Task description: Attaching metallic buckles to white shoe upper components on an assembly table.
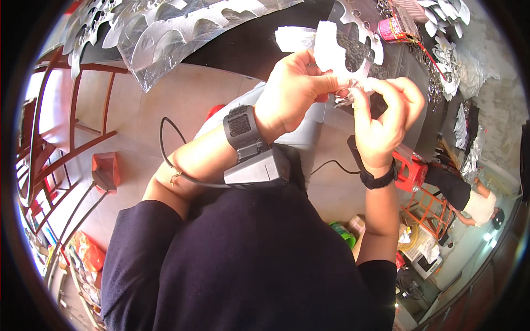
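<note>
Over the near edge of the dark table, my left hand (295, 94) grips a white scalloped cut-out piece (330, 51) between thumb and fingers. My right hand (387, 113) meets it at the lower right end, with thumb and index finger pinched there. Small shiny metal pieces (343, 99) show between the two hands; their exact kind is too blurred to tell. Another white piece (294, 39) lies just beyond my left fingers. Farther off, a white curved strip (362, 26) bears small rings along its edge, beside loose metal bits (356, 51).
Plastic-wrapped white cut-outs (176, 34) cover the left of the dark table (237, 41). A pink tin (390, 30) and hanging metal chains (433, 83) are at right. A red stool (408, 172), another person (479, 205) and a red dustpan (105, 171) are around.
</note>
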Action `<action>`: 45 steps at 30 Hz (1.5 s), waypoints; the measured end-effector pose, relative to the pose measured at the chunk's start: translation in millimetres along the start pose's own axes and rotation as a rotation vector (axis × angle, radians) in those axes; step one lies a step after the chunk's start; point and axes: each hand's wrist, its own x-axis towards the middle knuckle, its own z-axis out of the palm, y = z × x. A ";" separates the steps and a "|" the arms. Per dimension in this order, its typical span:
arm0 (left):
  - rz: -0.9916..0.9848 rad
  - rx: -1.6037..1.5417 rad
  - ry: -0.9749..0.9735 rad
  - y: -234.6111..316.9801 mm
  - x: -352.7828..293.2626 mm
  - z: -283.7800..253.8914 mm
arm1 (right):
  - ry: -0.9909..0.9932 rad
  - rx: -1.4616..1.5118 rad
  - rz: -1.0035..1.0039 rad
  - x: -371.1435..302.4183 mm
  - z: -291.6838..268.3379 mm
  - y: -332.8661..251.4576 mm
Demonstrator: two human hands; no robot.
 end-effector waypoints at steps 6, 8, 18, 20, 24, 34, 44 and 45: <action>0.012 0.064 -0.056 3.8 0.7 -3.5 | -0.145 0.168 0.094 11.1 0.0 4.5; 0.020 0.086 -0.077 4.4 0.5 -4.7 | -0.188 0.270 0.190 11.6 -0.5 5.4; 0.069 0.035 -0.063 1.7 -1.0 -0.5 | -0.226 0.157 0.085 9.4 -0.1 7.6; 0.087 0.021 -0.052 0.8 -0.5 0.0 | -0.249 0.139 0.086 6.6 1.0 9.5; 0.062 0.024 -0.101 4.0 1.3 -1.9 | -0.186 0.271 0.105 7.8 1.1 13.5; 0.004 0.082 -0.165 5.5 2.4 -7.5 | -0.378 0.113 -0.030 30.3 -15.9 6.3; 0.180 0.098 -0.192 -0.6 1.8 -4.1 | -0.326 0.166 0.066 16.2 -5.9 16.5; 0.171 0.078 -0.120 -2.6 3.4 -3.2 | -0.327 0.166 0.064 17.3 -5.3 14.9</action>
